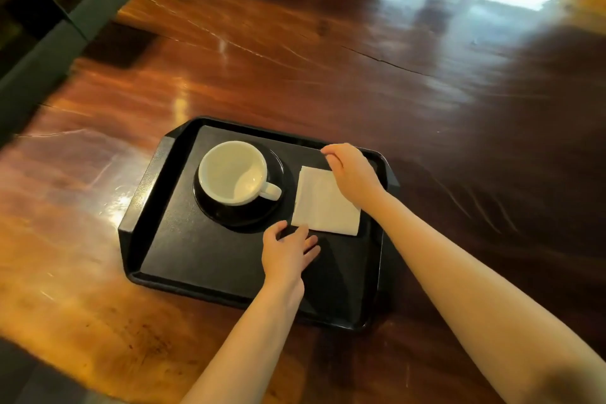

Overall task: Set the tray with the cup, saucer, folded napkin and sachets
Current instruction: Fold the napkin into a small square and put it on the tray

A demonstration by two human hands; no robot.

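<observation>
A black tray (183, 256) lies on the wooden table. On its left half stands an empty white cup (232, 172), handle to the right, on a black saucer (239, 213). A white folded napkin (323, 203) lies flat to the right of the saucer. My left hand (288, 252) rests flat on the tray floor, fingers spread, fingertips at the napkin's near left corner. My right hand (351, 170) hovers over the napkin's far right edge with fingers curled; I cannot tell whether they pinch the napkin. No sachets are in view.
The glossy dark wooden table (328, 59) stretches far beyond the tray, with a crack across it. A grey ledge (49, 43) runs along the left edge. Bright reflections lie at the far right.
</observation>
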